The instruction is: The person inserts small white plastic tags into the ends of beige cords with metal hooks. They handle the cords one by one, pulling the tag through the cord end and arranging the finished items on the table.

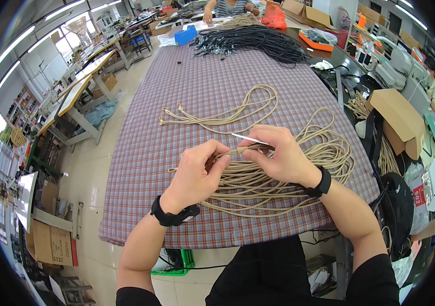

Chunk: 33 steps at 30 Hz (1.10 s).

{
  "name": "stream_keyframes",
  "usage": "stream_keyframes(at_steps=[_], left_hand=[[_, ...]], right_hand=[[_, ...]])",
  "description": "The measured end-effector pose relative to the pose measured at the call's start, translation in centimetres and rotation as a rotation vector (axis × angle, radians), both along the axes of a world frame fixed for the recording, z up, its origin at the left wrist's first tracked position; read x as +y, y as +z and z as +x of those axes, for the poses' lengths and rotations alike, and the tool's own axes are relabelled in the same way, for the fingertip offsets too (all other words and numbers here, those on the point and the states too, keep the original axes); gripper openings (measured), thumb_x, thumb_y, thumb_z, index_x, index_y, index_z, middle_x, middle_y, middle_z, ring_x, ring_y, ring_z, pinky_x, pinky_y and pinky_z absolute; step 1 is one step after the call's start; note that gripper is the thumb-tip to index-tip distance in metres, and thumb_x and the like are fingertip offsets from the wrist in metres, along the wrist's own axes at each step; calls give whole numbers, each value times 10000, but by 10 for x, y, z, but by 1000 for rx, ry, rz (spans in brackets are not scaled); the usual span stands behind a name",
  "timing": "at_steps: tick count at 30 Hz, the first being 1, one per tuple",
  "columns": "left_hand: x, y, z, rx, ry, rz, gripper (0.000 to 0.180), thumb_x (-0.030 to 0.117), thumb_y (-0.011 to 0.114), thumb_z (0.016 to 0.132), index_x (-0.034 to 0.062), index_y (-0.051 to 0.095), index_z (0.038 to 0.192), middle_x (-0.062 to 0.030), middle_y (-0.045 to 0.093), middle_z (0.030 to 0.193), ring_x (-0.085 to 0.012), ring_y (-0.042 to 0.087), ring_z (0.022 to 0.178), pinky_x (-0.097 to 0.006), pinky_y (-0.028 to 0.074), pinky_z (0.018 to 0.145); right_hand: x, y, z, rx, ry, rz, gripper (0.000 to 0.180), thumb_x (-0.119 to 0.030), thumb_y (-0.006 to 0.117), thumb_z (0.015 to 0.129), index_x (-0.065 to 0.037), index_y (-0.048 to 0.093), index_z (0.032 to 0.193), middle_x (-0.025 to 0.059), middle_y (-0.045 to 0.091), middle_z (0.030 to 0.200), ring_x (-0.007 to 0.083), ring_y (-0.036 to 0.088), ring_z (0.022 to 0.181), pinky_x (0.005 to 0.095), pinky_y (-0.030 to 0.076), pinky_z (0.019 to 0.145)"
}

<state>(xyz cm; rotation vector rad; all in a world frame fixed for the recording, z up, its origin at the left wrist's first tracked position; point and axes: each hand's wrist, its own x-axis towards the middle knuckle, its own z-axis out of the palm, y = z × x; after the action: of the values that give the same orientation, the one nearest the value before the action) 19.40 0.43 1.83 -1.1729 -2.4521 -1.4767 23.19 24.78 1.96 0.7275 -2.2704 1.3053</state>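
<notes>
Above the pile of beige cords (258, 196), my left hand (195, 171) is closed, pinching a short stretch of beige cord (235, 151) between thumb and forefinger. My right hand (282, 153) grips the other end of that stretch. It also holds a thin pointed metal blade (245, 137), whose tip sticks out to the left over the cord; the rest of this tool is mostly hidden by the fingers. Farther back, a few looped beige cords (240, 116) lie apart from the pile, with small metal clasps (162, 120) at their left ends.
A checked cloth (146, 204) covers the table. Black cords (258, 43) are heaped at its far end, near a blue box (185, 35) and another person's hand (208, 18). An open cardboard box (396, 122) and a black bag (398, 204) are at the right.
</notes>
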Motion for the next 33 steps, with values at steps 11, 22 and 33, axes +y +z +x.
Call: stream_keyframes(at_steps=[11,22,33], left_hand=[[4,-1,6,20,4,1,90,-27,709,1008,-39,712,1097,-61,729,841,-88,671,742,-264,528,661],[5,0,4,114,54,29,143,-6,744,992,-29,722,1132,-87,729,865,-112,665,750,-282,523,667],[5,1,4,82,34,23,157,-9,737,1005,-40,725,1158,-90,759,913,-103,689,790,-267,545,689]], right_hand=[[-2,-7,-2,20,33,42,117,-65,830,916,3,753,972,102,702,835,235,638,664,366,487,605],[0,-1,2,-93,81,27,103,-52,709,1011,23,661,1063,158,699,818,339,674,711,412,519,675],[-1,0,6,-100,36,-15,93,-59,728,980,14,676,954,116,631,709,221,601,609,366,462,583]])
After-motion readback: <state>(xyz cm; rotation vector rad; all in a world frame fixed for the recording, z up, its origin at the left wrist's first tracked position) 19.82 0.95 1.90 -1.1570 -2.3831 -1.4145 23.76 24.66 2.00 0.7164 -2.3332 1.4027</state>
